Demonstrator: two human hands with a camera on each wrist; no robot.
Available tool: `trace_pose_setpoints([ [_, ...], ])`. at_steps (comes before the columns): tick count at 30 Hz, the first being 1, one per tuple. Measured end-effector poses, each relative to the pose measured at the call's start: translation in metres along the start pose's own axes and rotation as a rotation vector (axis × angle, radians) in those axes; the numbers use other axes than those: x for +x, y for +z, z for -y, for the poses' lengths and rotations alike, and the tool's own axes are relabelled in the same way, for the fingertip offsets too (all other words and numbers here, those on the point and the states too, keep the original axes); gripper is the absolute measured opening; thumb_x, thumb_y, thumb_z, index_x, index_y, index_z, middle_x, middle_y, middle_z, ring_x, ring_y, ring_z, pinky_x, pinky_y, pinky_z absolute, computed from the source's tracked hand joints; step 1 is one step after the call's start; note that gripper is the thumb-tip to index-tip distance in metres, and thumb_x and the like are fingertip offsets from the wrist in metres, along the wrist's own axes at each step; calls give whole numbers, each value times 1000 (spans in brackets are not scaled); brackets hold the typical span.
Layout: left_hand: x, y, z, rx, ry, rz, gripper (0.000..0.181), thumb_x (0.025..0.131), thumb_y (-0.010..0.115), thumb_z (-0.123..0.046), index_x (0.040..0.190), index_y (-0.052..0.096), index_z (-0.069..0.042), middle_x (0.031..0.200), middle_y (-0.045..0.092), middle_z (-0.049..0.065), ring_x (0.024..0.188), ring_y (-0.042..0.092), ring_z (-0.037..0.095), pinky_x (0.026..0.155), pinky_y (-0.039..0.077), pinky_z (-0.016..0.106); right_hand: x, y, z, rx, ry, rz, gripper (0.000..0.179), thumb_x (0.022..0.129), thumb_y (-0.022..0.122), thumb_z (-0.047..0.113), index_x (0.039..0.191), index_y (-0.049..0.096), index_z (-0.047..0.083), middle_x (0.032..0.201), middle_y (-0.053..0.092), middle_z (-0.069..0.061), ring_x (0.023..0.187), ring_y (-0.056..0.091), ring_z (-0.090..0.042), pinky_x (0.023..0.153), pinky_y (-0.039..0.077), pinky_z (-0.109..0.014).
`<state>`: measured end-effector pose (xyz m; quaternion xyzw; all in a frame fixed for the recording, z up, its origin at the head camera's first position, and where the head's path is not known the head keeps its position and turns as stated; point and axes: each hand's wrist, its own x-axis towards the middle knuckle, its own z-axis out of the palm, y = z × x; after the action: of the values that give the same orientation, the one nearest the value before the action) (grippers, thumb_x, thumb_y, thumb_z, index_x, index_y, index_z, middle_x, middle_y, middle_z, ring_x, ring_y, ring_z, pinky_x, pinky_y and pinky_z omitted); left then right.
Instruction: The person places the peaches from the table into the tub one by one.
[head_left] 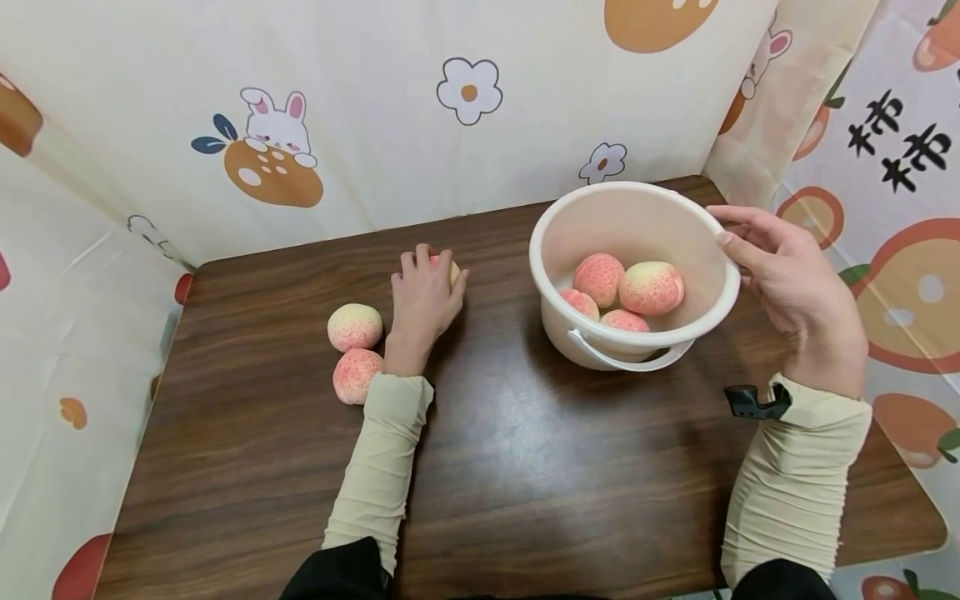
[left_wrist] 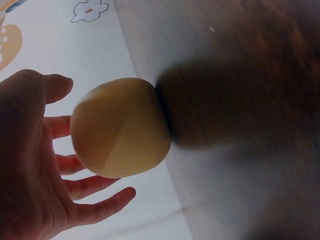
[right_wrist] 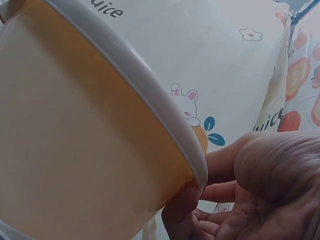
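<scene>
My left hand (head_left: 426, 292) is over a peach (head_left: 454, 272) that sits on the table, mostly covered by the hand from above. In the left wrist view the fingers spread behind that peach (left_wrist: 120, 127), and the thumb stands apart from it. Beside my left forearm lie two more peaches, a pale yellow one (head_left: 355, 327) and a pinker one (head_left: 357, 376) nearer me. On the right, my right hand (head_left: 795, 275) grips the rim of a white bucket (head_left: 558, 321) between thumb and fingers. Several peaches (head_left: 651, 288) lie inside it.
The bucket's handle (head_left: 630, 363) hangs down on its near side. All this stands on a dark wooden table (head_left: 525, 500), with a printed curtain (head_left: 375, 125) along its back edge and more printed cloth at both sides.
</scene>
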<state>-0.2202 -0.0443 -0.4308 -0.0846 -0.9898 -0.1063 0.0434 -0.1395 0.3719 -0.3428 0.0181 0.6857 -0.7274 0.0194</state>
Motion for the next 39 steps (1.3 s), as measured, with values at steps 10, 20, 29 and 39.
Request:
trace_pose_setpoints([
  [10, 7, 11, 5, -47, 19, -4, 45, 107, 49, -43, 139, 56, -11, 140, 49, 25, 123, 49, 46, 86, 55, 59, 0, 0, 0, 3, 2, 0, 36, 101, 66, 11, 137, 65, 13, 101, 72, 1, 90, 71, -9, 67, 59, -19],
  [20, 10, 11, 5, -94, 7, 20, 40, 105, 56, -36, 135, 58, -9, 137, 49, 24, 121, 48, 44, 87, 56, 58, 0, 0, -2, 9, -21, 20, 34, 101, 64, 8, 135, 66, 12, 99, 71, 0, 88, 71, -9, 66, 59, -19],
  [29, 12, 5, 5, -83, 16, -12, 39, 105, 54, -37, 135, 60, -13, 134, 50, 22, 121, 47, 44, 88, 54, 57, 0, 0, 0, 8, -16, 1, 35, 101, 66, 10, 136, 66, 12, 100, 72, 0, 89, 71, -9, 67, 59, -19],
  [39, 7, -18, -4, -77, 61, -100, 38, 103, 49, -40, 131, 63, -19, 128, 52, 19, 115, 49, 42, 83, 52, 57, 1, 1, 1, 4, 7, -4, 36, 101, 66, 11, 137, 65, 13, 99, 71, 0, 89, 72, -9, 67, 59, -20],
])
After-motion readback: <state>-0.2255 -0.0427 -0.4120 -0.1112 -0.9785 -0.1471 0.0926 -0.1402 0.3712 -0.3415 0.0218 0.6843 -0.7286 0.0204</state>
